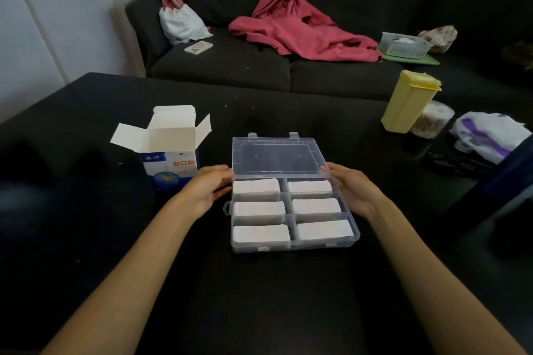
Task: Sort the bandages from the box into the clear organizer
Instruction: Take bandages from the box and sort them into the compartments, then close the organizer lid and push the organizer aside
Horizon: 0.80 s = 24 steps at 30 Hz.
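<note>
Head view, first question: where do the bandages sit?

— White stacks of bandages (256,187) fill all six compartments of the clear organizer (294,243), which lies on the dark table (259,297) near the middle. Its lid (277,157) is tilted up on the far side.

— And the hands?

— The left hand (209,186) rests against the organizer's left edge, fingers fairly straight, touching near the lid's hinge line. The right hand (350,186) does the same on the right edge. Whether either one actually pinches the lid, I cannot tell.

— Any writing?

— The box (170,158) stands just left of the organizer, flaps open, blue and white. Red Chinese characters on its front read 创口贴. Smaller blue print above is too blurred to read.

— What else is around?

— A yellow lidded container (408,101) on the far right, a plastic bag (490,135) beside it, and on the sofa (219,66) beyond, a red jacket (300,29), a white bag (180,21) and a phone (198,47).
</note>
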### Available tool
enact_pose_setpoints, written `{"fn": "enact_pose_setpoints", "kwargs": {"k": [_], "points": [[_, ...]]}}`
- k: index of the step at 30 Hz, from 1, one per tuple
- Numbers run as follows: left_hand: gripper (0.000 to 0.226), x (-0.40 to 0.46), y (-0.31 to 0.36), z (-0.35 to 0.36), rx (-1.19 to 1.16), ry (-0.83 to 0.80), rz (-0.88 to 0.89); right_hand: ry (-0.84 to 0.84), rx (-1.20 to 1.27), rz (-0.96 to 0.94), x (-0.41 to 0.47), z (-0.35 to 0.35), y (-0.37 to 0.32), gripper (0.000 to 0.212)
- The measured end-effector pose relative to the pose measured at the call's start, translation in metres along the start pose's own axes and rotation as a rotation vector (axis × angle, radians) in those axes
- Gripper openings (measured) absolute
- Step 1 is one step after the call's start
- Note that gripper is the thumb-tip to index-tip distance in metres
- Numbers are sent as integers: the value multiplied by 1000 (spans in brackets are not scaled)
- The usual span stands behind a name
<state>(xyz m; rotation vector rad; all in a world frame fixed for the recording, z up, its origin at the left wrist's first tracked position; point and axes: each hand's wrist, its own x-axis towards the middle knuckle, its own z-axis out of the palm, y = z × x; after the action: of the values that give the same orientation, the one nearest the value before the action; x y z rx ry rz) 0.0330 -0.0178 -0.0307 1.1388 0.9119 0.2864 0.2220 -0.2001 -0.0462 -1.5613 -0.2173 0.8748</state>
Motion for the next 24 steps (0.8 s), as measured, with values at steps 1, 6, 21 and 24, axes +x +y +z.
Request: {"fn": "enact_pose_setpoints", "kwargs": {"k": [1, 6, 21, 24], "points": [[16, 1, 0, 1, 26, -4, 10, 14, -5, -8, 2, 1, 1, 24], [39, 9, -2, -3, 56, -53, 25, 57, -4, -48, 6, 1, 3, 29], [49, 7, -3, -2, 55, -61, 177, 102, 81, -218, 1, 8, -2, 37], [56, 6, -1, -2, 68, -42, 250, 108, 214, -254, -5, 10, -7, 38]]}}
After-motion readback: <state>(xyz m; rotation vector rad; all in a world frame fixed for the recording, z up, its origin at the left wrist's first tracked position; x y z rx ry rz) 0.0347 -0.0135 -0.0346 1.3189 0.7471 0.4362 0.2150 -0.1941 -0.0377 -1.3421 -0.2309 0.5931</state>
